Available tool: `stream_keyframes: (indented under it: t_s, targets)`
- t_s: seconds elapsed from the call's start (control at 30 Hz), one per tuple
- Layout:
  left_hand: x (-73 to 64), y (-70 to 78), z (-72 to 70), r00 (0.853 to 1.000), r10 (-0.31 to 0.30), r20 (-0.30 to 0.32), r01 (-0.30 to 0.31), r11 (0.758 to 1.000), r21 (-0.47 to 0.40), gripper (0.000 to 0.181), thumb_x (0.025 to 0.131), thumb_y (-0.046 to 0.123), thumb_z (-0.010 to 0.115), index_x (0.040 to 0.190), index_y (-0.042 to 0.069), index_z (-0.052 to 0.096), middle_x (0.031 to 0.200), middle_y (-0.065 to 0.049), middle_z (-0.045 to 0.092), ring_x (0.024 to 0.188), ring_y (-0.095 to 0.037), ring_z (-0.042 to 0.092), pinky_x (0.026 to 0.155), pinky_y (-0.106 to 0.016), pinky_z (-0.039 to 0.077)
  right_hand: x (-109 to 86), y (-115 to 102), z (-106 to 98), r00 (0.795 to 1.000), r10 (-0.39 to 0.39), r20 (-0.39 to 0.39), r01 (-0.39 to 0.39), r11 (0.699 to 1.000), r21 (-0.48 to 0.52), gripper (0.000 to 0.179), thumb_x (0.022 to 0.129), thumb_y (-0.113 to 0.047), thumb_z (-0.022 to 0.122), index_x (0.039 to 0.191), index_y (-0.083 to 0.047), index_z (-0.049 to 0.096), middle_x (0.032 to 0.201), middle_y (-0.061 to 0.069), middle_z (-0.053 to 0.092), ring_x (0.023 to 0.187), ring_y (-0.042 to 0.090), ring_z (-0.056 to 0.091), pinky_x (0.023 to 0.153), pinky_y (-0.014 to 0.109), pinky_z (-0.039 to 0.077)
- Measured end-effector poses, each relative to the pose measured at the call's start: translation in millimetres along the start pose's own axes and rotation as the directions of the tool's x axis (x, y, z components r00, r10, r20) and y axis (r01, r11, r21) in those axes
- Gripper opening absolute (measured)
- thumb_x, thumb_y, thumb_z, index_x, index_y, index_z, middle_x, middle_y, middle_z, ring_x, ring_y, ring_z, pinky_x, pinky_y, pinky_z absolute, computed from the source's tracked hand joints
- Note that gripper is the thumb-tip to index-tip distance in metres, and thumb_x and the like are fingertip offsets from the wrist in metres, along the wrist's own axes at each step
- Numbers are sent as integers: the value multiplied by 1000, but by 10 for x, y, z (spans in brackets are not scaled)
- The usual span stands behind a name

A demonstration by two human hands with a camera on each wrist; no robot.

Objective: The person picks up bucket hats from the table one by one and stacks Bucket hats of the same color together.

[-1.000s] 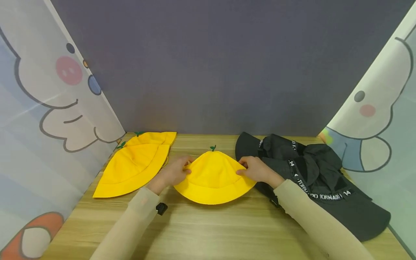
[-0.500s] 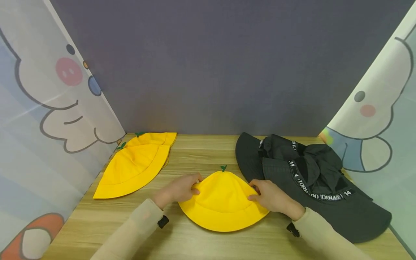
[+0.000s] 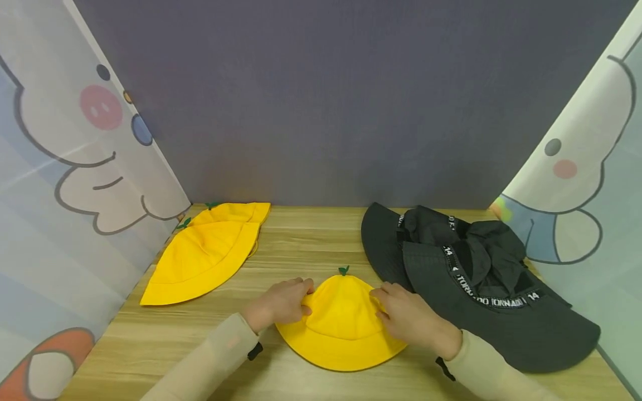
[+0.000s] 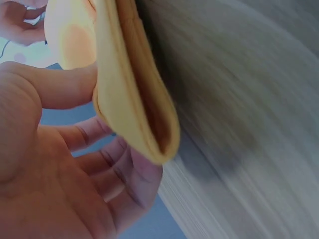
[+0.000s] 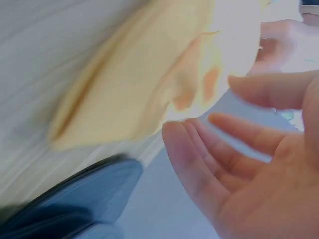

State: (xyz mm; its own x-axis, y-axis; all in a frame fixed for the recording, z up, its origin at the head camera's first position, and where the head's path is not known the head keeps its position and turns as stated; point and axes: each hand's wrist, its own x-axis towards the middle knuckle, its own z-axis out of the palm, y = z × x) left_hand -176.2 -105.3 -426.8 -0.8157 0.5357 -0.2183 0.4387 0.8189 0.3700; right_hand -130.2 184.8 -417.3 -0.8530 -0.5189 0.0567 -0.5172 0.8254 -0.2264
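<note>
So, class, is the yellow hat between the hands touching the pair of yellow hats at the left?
Apart. The head view shows bare wooden table between the central yellow hat and the pair of yellow hats.

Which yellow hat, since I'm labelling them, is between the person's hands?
The front-centre yellow hat, with the left hand and right hand at its sides. The other two yellow hats overlap farther back on the left, untouched.

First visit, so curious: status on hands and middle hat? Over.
Left hand holds middle hat; right hand at its right side. Hat upright. Black hats nearby, right.
</note>
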Motion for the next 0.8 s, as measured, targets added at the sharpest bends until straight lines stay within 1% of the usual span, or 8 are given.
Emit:
stream_keyframes:
  t_s: [0.1,0.17,0.23,0.37,0.47,0.6,0.7,0.8]
  targets:
    - [-4,5,4,1000,0,-1,0,1000,5,25,94,19,73,114,13,58,99,1,57,79,-15,50,73,-34,48,38,-77,8,993,-47,111,40,997,60,53,88,-26,81,133,-5,62,122,10,58,106,25,55,77,41,54]
    - [-7,13,8,1000,-3,-4,3,1000,0,26,94,18,73,114,12,58,99,0,56,79,-15,50,72,-34,48,63,-105,35,981,-46,187,36,998,59,63,86,-36,81,139,-8,59,128,10,55,110,25,52,84,43,52]
    - [-10,28,10,1000,-10,-5,10,1000,1,26,94,18,73,115,12,58,99,-1,56,80,-15,50,72,-34,48,86,-115,73,973,-35,229,30,999,27,69,84,-45,82,140,-11,59,126,6,54,107,22,51,87,42,50]
    - [-11,61,24,1000,-27,-15,27,999,24,28,94,21,73,116,12,58,99,-2,55,80,-16,50,69,-35,47,119,-112,116,969,-27,246,37,999,-35,70,81,-49,83,136,-13,62,118,2,53,100,19,50,88,40,49]
    - [-11,80,18,999,-29,-30,31,998,49,28,94,23,75,114,12,59,96,-2,53,78,-17,49,66,-34,46,134,-114,113,967,-13,255,23,999,-35,69,79,-47,85,135,-14,63,114,1,51,97,19,49,86,40,48]
    - [-11,62,-11,998,-40,-52,43,998,52,24,93,27,76,104,12,59,89,0,51,72,-16,48,62,-33,43,149,-137,107,967,-4,255,10,1000,-22,68,77,-44,88,133,-14,64,115,1,51,97,19,49,87,41,48]
    - [-13,19,-55,995,-58,-76,60,998,22,22,95,28,74,96,13,58,84,0,49,68,-17,46,59,-32,40,162,-159,110,968,-7,251,15,999,-33,68,76,-44,88,132,-14,64,116,2,52,98,20,49,87,42,48]
    - [-4,-35,-127,992,-75,-105,74,997,-16,21,97,26,71,96,11,58,84,-2,50,66,-18,46,57,-32,40,175,-174,105,968,-16,249,32,998,-59,69,76,-45,88,133,-14,64,117,4,53,100,22,52,86,44,49]
